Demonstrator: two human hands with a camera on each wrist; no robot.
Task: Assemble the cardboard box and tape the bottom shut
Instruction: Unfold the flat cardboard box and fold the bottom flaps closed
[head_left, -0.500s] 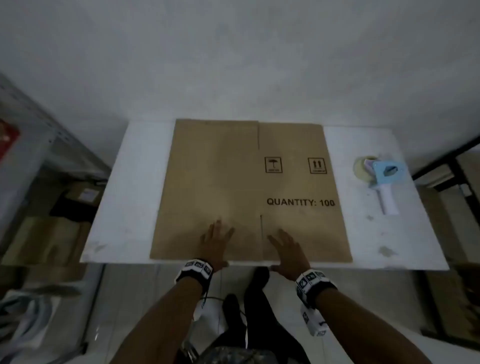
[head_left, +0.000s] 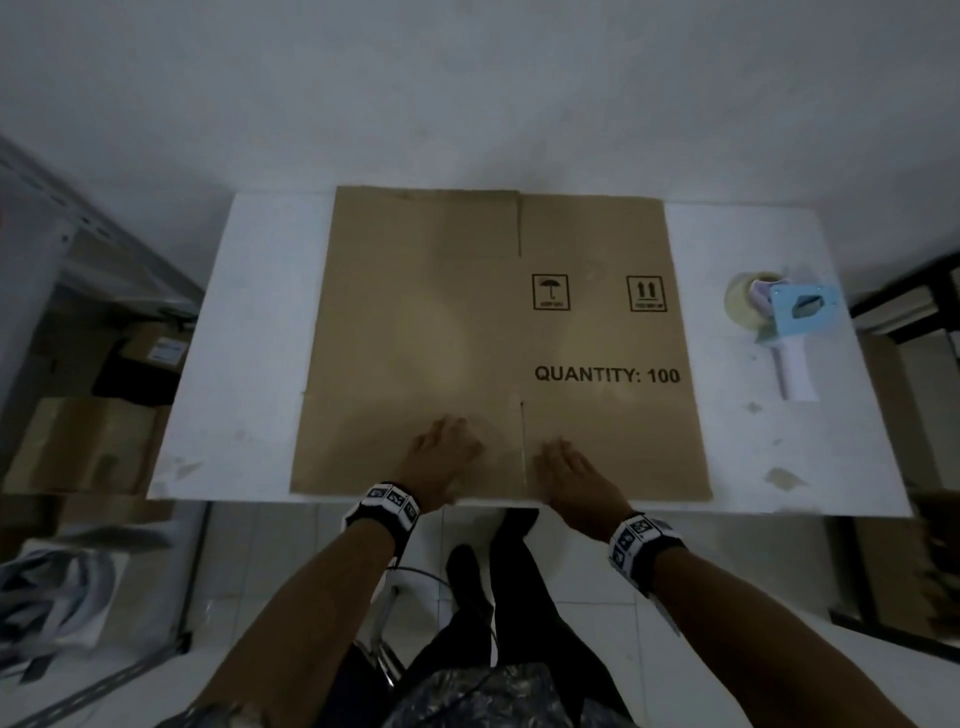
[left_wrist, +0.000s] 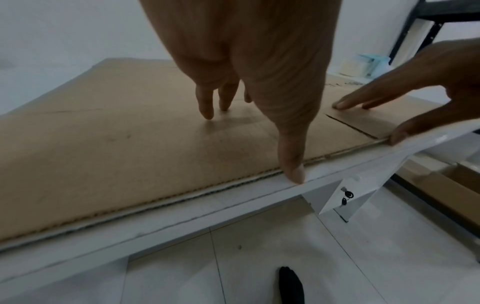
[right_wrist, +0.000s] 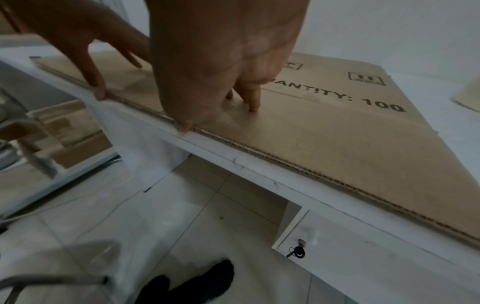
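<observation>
Two hands are being pressed onto the flattened cardboard box (head_left: 467, 332), which is lying on the white counter (head_left: 249, 364). Left hand (head_left: 441, 457) & right hand (head_left: 576, 478) are being laid either side of the flap slit, fingers (left_wrist: 207, 102) straight, spread narrow, holding nothing; thumbs are touching the box's near edge. Tape dispenser (head_left: 784, 322) is lying well apart, to the right.

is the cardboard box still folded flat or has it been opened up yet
Folded flat. The cardboard box lies spread on the white table, its layered edge flush at the table's front; the left hand and right hand rest on top.
</observation>
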